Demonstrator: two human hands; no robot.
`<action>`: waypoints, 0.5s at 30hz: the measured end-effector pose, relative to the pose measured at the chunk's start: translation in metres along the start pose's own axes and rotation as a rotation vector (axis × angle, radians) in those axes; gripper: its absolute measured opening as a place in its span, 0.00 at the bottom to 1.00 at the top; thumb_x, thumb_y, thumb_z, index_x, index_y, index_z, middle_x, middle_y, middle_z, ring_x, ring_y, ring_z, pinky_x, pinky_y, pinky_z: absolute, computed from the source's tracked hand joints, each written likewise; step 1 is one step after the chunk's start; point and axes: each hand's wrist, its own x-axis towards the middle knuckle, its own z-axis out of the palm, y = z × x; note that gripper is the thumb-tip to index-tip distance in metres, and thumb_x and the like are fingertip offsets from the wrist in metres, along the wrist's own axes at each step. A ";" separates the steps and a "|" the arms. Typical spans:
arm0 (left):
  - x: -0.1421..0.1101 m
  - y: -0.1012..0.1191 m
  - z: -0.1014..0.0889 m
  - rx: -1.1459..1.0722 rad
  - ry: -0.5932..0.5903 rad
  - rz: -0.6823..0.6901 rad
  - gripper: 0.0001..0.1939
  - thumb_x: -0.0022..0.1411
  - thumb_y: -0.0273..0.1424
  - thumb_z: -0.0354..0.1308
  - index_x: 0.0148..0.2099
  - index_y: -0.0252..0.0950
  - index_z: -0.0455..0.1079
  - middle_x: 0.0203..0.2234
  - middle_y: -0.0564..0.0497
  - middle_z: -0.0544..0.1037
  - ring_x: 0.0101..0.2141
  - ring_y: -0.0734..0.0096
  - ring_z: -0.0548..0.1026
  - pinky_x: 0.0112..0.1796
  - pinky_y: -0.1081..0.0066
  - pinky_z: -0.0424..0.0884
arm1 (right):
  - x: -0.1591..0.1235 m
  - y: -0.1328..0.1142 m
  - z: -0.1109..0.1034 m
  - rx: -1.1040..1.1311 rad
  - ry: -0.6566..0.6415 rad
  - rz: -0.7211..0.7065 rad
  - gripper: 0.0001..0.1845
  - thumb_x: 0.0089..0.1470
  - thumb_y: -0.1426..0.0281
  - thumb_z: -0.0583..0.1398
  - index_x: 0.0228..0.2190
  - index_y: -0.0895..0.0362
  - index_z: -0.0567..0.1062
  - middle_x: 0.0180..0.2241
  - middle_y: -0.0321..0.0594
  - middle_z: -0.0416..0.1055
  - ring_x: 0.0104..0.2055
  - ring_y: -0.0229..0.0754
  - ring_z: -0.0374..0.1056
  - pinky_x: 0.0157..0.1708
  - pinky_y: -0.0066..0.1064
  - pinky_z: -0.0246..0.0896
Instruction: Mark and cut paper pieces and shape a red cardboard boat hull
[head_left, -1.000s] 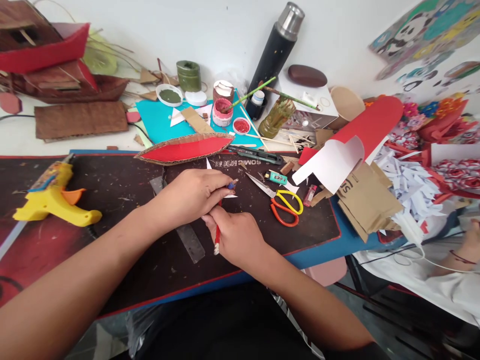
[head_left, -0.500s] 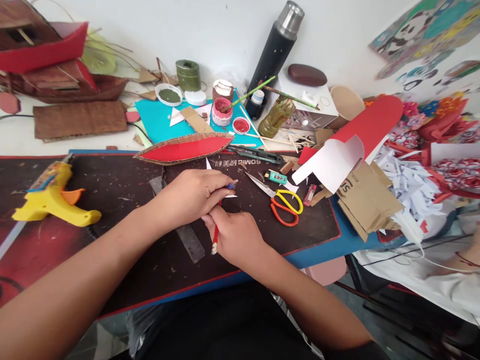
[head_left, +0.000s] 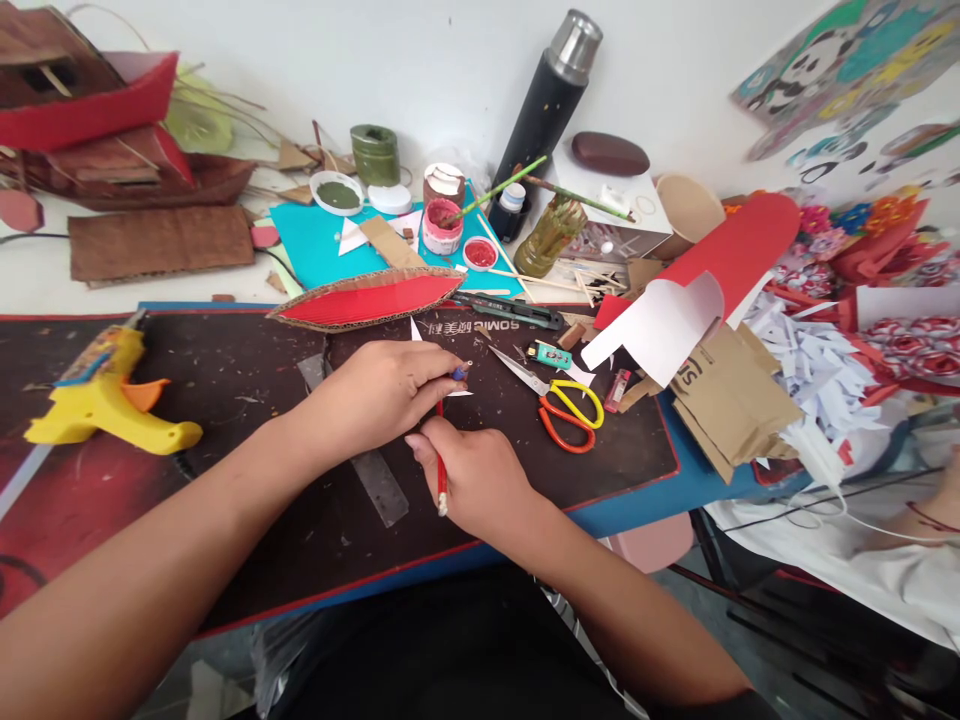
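Over the dark desk mat, my left hand [head_left: 375,390] pinches a small blue object [head_left: 459,373] that looks like a pencil sharpener, mostly covered by the fingers. Just below and to its right, my right hand [head_left: 480,470] is closed around a red pencil [head_left: 441,468]. The pencil's whitish end points toward me, and its far end runs up to my left fingers, where its tip is hidden. A ruler-like grey strip [head_left: 379,488] lies partly under my left forearm. White paper [head_left: 454,393] shows beneath the left fingertips.
Scissors [head_left: 559,400], a teal lighter [head_left: 550,354] and a utility knife [head_left: 510,309] lie right and beyond. A red cardboard boat shape [head_left: 367,300] lies behind my hands; a yellow glue gun [head_left: 105,395] is left. Open paint pots [head_left: 442,228] stand behind. Another person's arm [head_left: 934,515] shows far right.
My right hand has turned slightly, and the pencil's near end has swung a little to the right. The left hand keeps its pinch in nearly the same place.
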 end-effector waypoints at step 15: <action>-0.001 0.002 -0.004 -0.018 -0.028 -0.035 0.15 0.80 0.35 0.54 0.49 0.35 0.81 0.41 0.45 0.88 0.39 0.60 0.85 0.42 0.65 0.78 | -0.027 0.021 -0.004 0.356 0.213 0.006 0.19 0.78 0.63 0.51 0.34 0.54 0.73 0.21 0.31 0.72 0.20 0.35 0.68 0.26 0.26 0.54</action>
